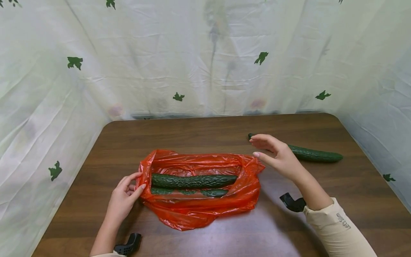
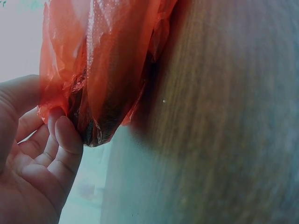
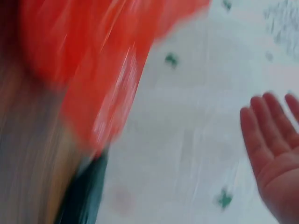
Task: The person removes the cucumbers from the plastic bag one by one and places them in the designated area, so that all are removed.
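Note:
A red plastic bag (image 1: 192,210) lies on the table with its mouth facing up. Inside it rests a long dark green cucumber (image 1: 194,181), and more cucumber (image 1: 214,193) shows in front, partly covered by the bag's edge. My left hand (image 1: 123,200) pinches the left rim of the bag between thumb and fingers; the left wrist view shows this grip on the red film (image 2: 65,56). Above the bag's right end my right hand (image 1: 282,159) hovers with its fingers extended, holding nothing. Behind it lies another cucumber (image 1: 316,155), its middle hidden by the hand.
The brown wooden table (image 1: 205,137) has a white curtain (image 1: 205,60) with green leaf shapes behind it and on both sides. Black wrist devices (image 1: 293,202) are worn at both wrists. The right wrist view is blurred.

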`<state>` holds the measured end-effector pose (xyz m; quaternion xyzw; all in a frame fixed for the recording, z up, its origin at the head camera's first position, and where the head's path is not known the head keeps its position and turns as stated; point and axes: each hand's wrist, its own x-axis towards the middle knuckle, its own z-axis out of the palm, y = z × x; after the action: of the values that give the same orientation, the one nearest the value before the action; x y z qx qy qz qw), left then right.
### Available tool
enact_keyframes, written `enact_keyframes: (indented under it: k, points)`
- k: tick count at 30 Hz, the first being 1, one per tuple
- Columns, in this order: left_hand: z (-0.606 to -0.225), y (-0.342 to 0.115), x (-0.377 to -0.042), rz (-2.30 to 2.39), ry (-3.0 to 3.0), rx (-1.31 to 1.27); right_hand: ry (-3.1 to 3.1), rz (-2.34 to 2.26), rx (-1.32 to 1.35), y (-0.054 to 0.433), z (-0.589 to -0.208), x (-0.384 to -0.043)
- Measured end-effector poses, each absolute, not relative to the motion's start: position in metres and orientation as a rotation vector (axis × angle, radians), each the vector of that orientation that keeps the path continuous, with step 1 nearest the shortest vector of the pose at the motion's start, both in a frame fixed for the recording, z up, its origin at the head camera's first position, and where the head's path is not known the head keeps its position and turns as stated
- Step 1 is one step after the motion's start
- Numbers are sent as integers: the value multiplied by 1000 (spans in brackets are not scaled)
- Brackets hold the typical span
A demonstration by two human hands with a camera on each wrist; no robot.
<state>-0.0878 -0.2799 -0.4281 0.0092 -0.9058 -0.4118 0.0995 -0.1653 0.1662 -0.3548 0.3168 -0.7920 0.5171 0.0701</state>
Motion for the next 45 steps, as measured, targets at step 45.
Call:
enact_keyframes:
  k: [45]
  points:
    - [-431,-280,-88,-1214,-2651,-2,-2779,1601,954,100,-451,-163]
